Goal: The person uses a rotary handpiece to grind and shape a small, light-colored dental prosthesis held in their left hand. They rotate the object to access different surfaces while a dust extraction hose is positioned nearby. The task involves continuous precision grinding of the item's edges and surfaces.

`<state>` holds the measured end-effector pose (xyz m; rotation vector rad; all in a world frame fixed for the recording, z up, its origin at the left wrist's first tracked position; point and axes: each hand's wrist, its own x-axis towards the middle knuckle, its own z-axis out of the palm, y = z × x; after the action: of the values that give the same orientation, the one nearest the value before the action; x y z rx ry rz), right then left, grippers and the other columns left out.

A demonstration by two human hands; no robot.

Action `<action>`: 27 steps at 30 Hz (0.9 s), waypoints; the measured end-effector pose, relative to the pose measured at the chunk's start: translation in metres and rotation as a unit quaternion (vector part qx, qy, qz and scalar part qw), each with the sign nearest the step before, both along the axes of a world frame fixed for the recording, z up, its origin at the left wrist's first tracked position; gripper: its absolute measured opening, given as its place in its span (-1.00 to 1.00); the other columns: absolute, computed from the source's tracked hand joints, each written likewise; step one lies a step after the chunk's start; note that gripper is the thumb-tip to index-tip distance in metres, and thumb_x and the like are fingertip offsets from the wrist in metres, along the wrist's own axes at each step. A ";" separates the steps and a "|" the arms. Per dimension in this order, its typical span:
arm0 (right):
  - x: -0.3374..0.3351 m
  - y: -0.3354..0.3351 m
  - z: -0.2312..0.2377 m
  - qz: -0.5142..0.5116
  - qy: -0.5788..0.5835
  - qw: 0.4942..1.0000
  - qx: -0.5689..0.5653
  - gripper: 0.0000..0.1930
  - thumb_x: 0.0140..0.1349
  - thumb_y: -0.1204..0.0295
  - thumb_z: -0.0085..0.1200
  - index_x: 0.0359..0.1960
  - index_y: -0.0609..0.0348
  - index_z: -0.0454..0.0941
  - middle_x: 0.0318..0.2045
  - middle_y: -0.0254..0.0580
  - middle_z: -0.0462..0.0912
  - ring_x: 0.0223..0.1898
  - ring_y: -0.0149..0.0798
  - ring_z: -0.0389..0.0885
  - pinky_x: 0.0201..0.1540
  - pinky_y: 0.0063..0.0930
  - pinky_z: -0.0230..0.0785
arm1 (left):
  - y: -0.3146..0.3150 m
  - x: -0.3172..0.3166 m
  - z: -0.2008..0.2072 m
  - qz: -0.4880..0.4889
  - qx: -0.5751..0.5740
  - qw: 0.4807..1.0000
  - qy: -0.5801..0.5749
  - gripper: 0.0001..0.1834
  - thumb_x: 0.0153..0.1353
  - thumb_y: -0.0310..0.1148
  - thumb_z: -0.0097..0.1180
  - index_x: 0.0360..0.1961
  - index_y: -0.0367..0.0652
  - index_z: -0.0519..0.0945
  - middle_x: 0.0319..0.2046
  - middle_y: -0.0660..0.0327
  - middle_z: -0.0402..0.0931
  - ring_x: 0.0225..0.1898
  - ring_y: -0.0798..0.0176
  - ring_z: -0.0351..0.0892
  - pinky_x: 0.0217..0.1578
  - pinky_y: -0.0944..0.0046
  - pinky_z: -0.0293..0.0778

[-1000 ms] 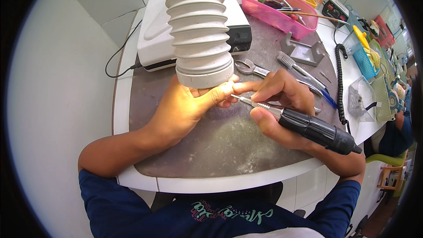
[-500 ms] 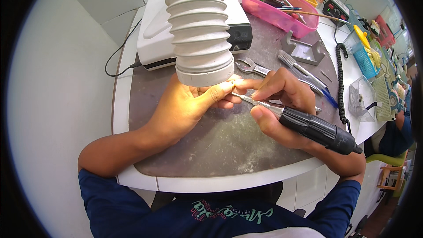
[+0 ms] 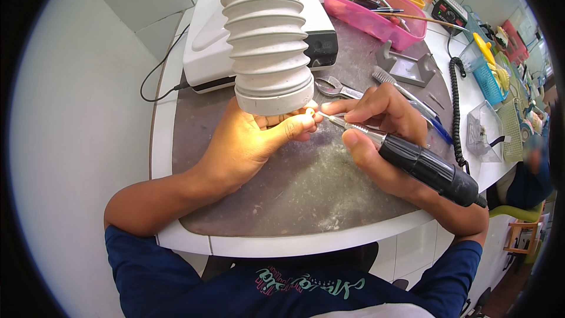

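My right hand [image 3: 388,135] is closed around a black and silver rotary handpiece [image 3: 426,165], its thin tip pointing left. Between the thumb and fingertips of my left hand [image 3: 247,141] is a small yellowish piece [image 3: 310,112], too small to name and brightly lit. The handpiece's tip lies close by the piece; whether they touch I cannot tell. Directly above my left hand hangs the mouth of a white ribbed suction hose [image 3: 268,41], which hides part of the fingers. Both hands are above the dusty grey mat [image 3: 282,194].
Behind the hose stands a white box-shaped machine [image 3: 206,41]. A pink bin [image 3: 376,20] of tools is at the back. Right of my hands lie a wrench [image 3: 338,87], a brush [image 3: 391,79] and a grey holder [image 3: 406,68]. A coiled black cord [image 3: 456,112] runs along the right side.
My right hand and the handpiece have shifted slightly right, drawing the tip back from the left fingers. The small piece has turned a little in my left fingertips.
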<state>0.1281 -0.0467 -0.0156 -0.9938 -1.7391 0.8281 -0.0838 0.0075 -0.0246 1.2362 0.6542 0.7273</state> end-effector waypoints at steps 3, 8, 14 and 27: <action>-0.001 0.001 -0.002 0.004 0.005 1.000 0.001 -0.84 0.22 0.51 0.10 -0.24 0.22 0.38 -0.44 -0.24 0.42 -0.04 -0.20 0.62 0.00 -0.39 0.38 | 0.001 -0.001 -0.001 -0.010 -0.005 1.000 -0.004 -0.77 0.31 -0.45 0.11 -0.03 -0.25 0.49 -0.15 0.22 0.54 -0.05 0.37 0.54 -0.03 0.34 0.50; -0.002 0.005 -0.006 -0.014 0.002 0.999 0.051 -0.82 0.10 0.50 0.17 -0.31 0.28 0.44 -0.35 -0.05 0.59 -0.18 -0.23 0.68 -0.08 -0.44 0.49 | 0.002 -0.001 -0.003 -0.017 -0.008 1.000 -0.002 -0.77 0.31 -0.46 0.10 -0.03 -0.25 0.48 -0.14 0.21 0.55 -0.05 0.37 0.54 -0.01 0.34 0.49; -0.003 0.010 -0.012 -0.014 -0.022 0.994 0.109 -0.79 0.03 0.51 0.21 -0.35 0.32 0.46 -0.34 0.02 0.67 -0.29 -0.23 0.72 -0.15 -0.46 0.54 | 0.002 -0.002 -0.002 -0.018 0.009 1.000 0.012 -0.77 0.31 -0.45 0.10 -0.04 -0.26 0.48 -0.16 0.21 0.56 -0.07 0.39 0.53 -0.02 0.34 0.48; -0.005 0.009 -0.013 -0.032 -0.002 0.996 0.089 -0.81 0.04 0.49 0.23 -0.38 0.28 0.47 -0.46 -0.12 0.64 -0.44 -0.38 0.67 -0.31 -0.55 0.49 | 0.001 -0.001 -0.001 -0.025 0.000 1.000 0.016 -0.80 0.34 -0.41 0.08 -0.06 -0.21 0.47 -0.17 0.21 0.56 -0.07 0.39 0.54 -0.03 0.35 0.46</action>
<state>0.1229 -0.0380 -0.0283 -0.9274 -1.7413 0.6193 -0.0848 0.0087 -0.0253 1.2622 0.6470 0.6679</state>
